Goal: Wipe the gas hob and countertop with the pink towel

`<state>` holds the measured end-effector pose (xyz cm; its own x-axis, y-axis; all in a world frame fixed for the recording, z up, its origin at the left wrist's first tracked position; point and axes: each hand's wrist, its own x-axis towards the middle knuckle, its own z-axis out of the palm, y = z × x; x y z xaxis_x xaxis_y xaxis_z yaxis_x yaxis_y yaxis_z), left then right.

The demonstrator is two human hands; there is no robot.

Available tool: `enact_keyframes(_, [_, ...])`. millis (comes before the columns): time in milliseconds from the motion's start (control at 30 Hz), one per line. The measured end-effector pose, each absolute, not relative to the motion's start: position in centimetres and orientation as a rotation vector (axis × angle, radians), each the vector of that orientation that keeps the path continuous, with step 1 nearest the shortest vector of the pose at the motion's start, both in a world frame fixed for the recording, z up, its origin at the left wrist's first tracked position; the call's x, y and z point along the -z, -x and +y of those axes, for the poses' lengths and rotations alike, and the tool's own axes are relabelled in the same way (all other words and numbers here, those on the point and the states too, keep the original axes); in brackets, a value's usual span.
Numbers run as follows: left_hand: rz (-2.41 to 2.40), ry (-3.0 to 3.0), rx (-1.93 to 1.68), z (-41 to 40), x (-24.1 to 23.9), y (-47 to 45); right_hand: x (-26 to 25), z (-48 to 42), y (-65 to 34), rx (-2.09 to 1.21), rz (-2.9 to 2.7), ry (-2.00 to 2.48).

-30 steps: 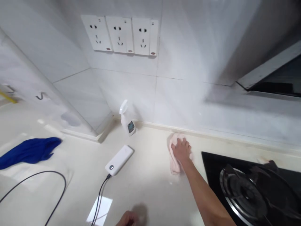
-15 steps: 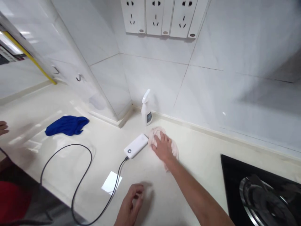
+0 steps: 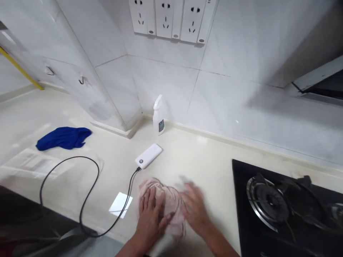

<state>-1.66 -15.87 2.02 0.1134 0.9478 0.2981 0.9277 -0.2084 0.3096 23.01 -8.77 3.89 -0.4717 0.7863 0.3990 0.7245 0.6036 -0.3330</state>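
Left hand: our left hand (image 3: pixel 150 218) lies flat and open on the pink cloth (image 3: pixel 163 207), fingers spread and palm down — it presses rather than grips, which would keep the cloth spread against the surface.
Right hand: our right hand (image 3: pixel 195 208) sits on the cloth's right edge, blurred; it looks open and flat too, but we cannot tell how firmly it bears down.
Pink cloth: crumpled and spread on the cream tabletop (image 3: pixel 209 160) near the front edge, under both hands, between the cable and the stove.
Power bank: a white power bank (image 3: pixel 148 156) lies just beyond the cloth, apart from it, and its black cable (image 3: pixel 88 200) loops off to the left, toward the tabletop's front edge.
Spray bottle: 1 white spray bottle (image 3: pixel 158 115) stands upright against the tiled wall, in the corner, well apart from the hands — within reach, we judge, but clear of them.
Blue cloth: a blue cloth (image 3: pixel 63 137) lies bunched at the far left, well away from us.
Stove: a black gas stove (image 3: pixel 286 210) is set into the tabletop to the right, near the right hand but not touching it.
Sockets: 3 white wall sockets (image 3: pixel 171 19) sit high on the tiles, with nothing plugged in.
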Motion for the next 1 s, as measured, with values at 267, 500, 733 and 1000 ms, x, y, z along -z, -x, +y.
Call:
enact_keyframes(267, [2.028, -2.227, -0.282, -9.4, -2.7, -2.5, 1.9, -16.7, -41.6, 0.270, -2.074, 1.897])
enact_keyframes(500, [1.775, -2.230, -0.259, 8.9, -6.0, -10.2, 2.9, -17.3, -40.9, 0.268, -2.042, 1.953])
enact_keyframes(733, [1.658, -2.303, -0.321, 9.5, -5.0, -15.3, 2.6, -17.6, -41.5, 0.197, -2.002, 1.979])
enact_keyframes(1000, [1.375, -2.510, -0.402, -6.0, -1.7, -6.6, 3.0, -17.9, -42.1, 0.197, -2.001, 1.947])
